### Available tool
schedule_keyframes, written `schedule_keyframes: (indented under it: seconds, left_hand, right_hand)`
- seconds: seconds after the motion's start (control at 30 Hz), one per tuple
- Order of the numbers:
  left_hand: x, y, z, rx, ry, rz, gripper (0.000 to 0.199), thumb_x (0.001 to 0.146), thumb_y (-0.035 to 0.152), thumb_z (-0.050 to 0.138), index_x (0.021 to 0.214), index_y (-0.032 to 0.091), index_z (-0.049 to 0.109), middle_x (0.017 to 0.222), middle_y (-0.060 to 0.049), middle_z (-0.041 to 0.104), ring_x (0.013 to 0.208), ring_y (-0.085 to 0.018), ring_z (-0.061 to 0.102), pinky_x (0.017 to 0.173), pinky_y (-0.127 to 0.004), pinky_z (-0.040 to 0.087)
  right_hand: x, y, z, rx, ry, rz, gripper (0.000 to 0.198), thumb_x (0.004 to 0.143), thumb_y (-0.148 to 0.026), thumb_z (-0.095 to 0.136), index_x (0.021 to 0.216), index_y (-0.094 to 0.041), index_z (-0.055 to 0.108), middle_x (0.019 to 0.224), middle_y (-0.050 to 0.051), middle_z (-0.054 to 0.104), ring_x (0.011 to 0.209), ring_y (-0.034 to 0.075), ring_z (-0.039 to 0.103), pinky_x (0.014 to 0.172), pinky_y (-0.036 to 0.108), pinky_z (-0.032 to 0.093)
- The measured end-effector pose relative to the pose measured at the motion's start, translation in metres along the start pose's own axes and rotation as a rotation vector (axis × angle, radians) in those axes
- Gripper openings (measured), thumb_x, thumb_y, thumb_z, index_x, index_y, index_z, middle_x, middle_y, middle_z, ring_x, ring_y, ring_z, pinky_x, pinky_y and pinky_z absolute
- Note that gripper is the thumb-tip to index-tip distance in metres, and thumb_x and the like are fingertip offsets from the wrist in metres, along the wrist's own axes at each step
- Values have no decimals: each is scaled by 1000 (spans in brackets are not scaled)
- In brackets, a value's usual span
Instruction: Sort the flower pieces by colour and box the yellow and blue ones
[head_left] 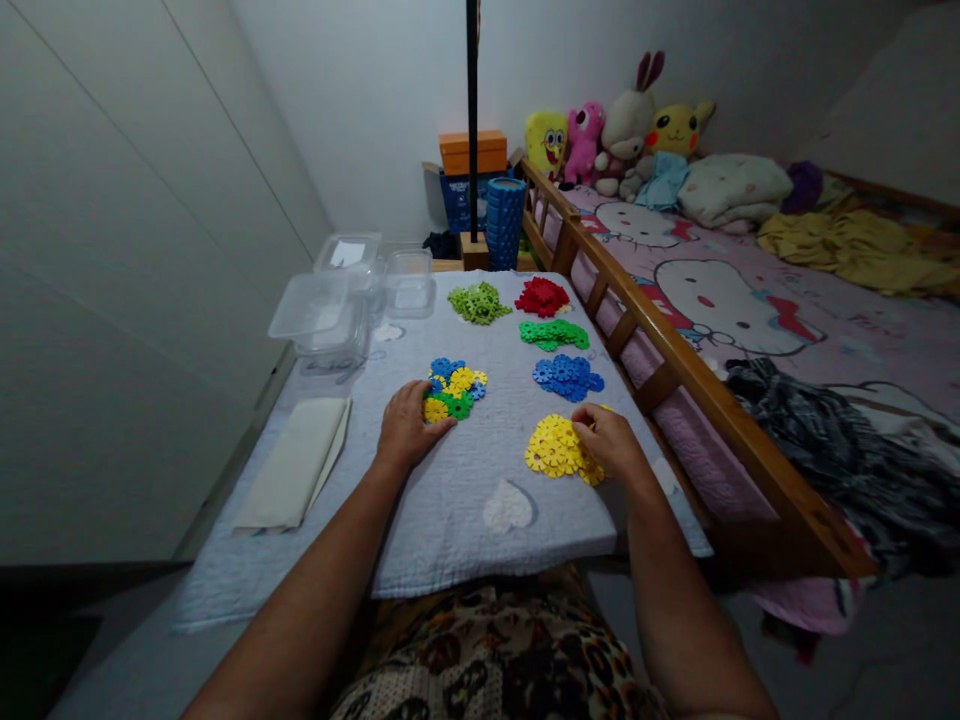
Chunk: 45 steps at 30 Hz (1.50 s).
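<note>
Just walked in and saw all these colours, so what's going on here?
A person sits at a quilted mat covered in plastic snowflake discs. The left hand rests on the mixed-colour pile; the right hand touches the yellow pile. Separate blue, green, red and lime piles lie beyond.

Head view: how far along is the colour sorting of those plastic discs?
Mostly done, by the look of it. Already separate: light green pile, red pile, green pile, blue pile. In hand: the right hand rests on the yellow pile; the left hand touches the mixed pile. Left: that small mixed pile of blue, yellow and green pieces.
</note>
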<state>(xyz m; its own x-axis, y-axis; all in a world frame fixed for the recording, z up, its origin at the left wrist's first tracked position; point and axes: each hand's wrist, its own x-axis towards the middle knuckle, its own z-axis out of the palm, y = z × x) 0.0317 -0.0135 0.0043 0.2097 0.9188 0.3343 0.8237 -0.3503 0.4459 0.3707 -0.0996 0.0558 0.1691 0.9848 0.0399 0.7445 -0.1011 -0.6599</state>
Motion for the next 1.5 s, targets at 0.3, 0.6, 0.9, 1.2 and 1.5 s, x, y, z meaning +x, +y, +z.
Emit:
schedule_keyframes:
  seconds: [0.3,0.6,0.9,1.2,1.5]
  left_hand:
    - [-1,1,1,-19,12,-9,69,71,46,78,129,21,51,134,-14,58,127,-34,53,111,-49,41]
    - [-1,1,1,-25,14,-4,71,71,47,79,130,20,51,134,-14,58,126,-34,54,110,-49,42]
    - [-1,2,0,-5,1,-16,70,71,47,78,131,21,51,136,-15,57,128,-34,53,109,-49,41]
    - [0,3,-2,7,-12,-5,68,73,47,77,129,19,52,133,-15,59,126,-34,54,108,-49,43]
    - [0,1,1,1,3,-14,66,72,46,77,128,21,52,133,-13,59,126,-34,54,107,-48,43]
  right_hand:
    - [3,-2,9,-242,33,-113,16,81,-17,53,79,-22,68,87,6,68,85,20,59,77,30,40]
    - [1,-7,7,-173,61,-106,16,84,-21,51,85,-20,66,94,8,68,92,22,61,85,33,43]
    - [-35,10,-7,-150,-52,-92,13,72,-24,63,81,-23,53,85,3,60,82,19,57,74,29,42]
    - [-63,22,4,-219,-51,-81,15,74,-21,60,81,-23,47,86,4,56,81,20,53,72,30,39]
    - [-58,15,11,-236,58,-140,10,75,-17,56,76,-23,48,78,3,54,76,20,51,69,30,37]
